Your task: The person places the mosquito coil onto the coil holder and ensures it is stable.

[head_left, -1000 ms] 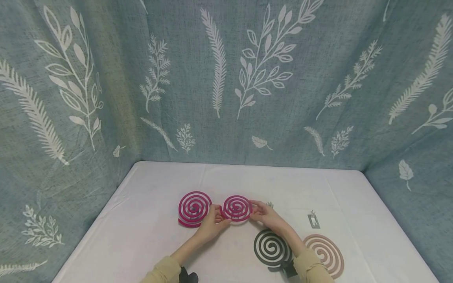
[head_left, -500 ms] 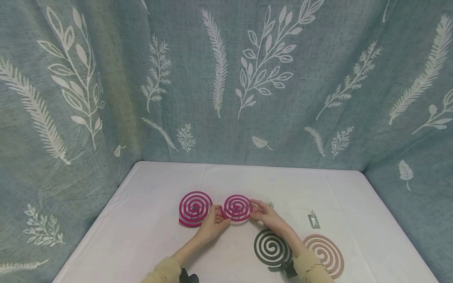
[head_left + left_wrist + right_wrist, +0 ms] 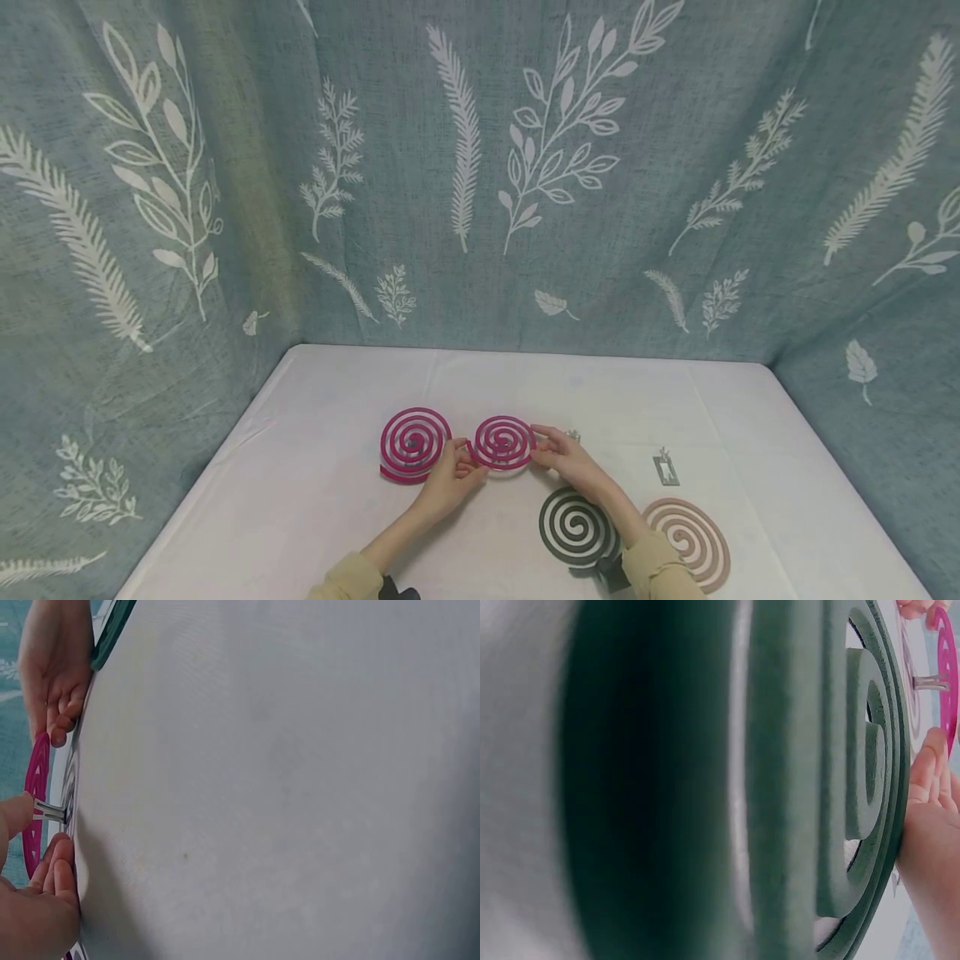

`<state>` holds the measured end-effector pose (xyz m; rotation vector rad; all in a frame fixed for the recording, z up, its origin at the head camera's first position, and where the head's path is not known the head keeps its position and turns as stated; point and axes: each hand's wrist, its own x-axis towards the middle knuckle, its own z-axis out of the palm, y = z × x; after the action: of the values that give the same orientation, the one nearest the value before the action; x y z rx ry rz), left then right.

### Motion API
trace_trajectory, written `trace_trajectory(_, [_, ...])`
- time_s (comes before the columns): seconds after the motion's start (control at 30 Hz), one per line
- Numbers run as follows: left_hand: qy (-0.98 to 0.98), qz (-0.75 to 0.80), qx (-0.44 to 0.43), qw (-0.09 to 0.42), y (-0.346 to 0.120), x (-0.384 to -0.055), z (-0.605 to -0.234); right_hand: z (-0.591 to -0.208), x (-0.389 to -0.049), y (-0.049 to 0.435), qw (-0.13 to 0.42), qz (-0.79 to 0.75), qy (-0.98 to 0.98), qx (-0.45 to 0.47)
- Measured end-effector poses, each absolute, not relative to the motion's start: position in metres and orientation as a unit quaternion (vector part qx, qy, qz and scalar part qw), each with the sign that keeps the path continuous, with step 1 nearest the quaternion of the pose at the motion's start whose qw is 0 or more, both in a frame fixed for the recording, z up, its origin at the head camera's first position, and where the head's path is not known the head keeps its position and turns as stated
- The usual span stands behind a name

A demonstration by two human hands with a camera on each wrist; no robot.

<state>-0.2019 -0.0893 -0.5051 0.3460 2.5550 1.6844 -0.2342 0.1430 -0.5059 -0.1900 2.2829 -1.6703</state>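
A pink mosquito coil (image 3: 503,442) is held level a little above the table, between both hands. My left hand (image 3: 444,483) pinches its left edge, thumb and fingers bent around the rim. At the opposite edge, the fingers of my right hand (image 3: 573,465) grip the rim. Beneath the coil a thin metal stand (image 3: 49,811) rises to it in the left wrist view. Just left of my left hand sits another pink coil (image 3: 414,442). A dark green coil (image 3: 874,757) fills much of the right wrist view, lying under my right forearm.
A brown coil (image 3: 680,536) lies at the right, partly behind the right sleeve (image 3: 660,567). Farther back is a flat metal stand piece (image 3: 657,468), and a small metal bit (image 3: 573,435) shows behind my right hand. A white cloth covers the table (image 3: 337,467); a patterned curtain (image 3: 420,167) hangs behind.
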Motion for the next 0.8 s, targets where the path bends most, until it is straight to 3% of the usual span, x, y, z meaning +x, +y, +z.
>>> trace_trajectory(0.8, [0.81, 0.574, 0.104, 0.054, -0.0915, -0.1949, -0.5011, -0.5094, -0.2347, 0.1461, 0.149, -0.582, 0.797, -0.057])
